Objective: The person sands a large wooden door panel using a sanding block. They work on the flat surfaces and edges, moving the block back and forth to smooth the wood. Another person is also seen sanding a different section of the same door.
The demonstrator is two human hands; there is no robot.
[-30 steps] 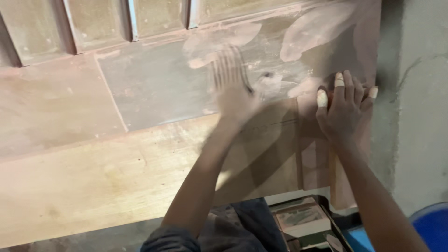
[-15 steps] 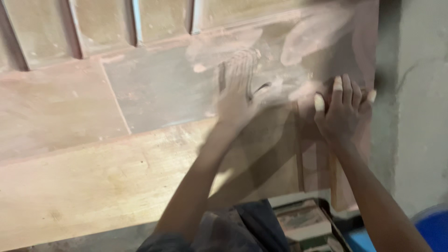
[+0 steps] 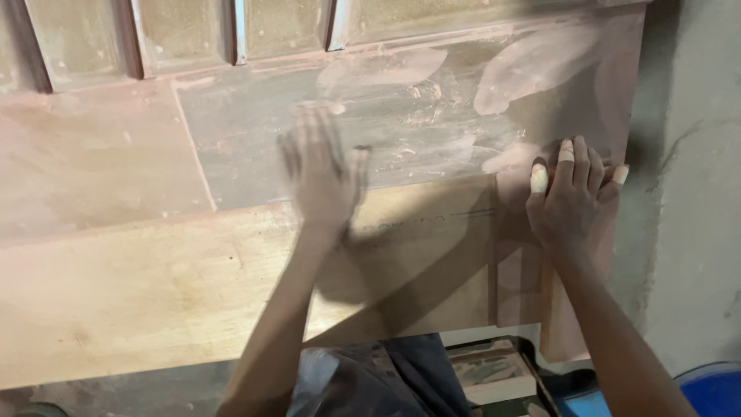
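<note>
A wooden door [image 3: 154, 270] lies flat in front of me, dusty, with pale filler patches [image 3: 532, 66] near its far right corner. My left hand [image 3: 320, 170] is spread flat on the greyish panel [image 3: 247, 139] in the middle and is motion-blurred; nothing clear shows under it. My right hand [image 3: 575, 197] rests palm down on the door's right end, close to the edge. Its fingers lie together and some fingertips are coated in a pale paste or tape. Both forearms reach up from the bottom of the view.
A grey plastered wall [image 3: 695, 193] runs along the right of the door. Below the door's near edge are my dark trousers [image 3: 378, 378], a small box-like block [image 3: 494, 374] and a blue container [image 3: 714, 390]. Recessed door panels [image 3: 185, 31] line the far side.
My left hand has swept left across the panel, from beside the filler patches to the middle. My right hand has stayed in place at the right end.
</note>
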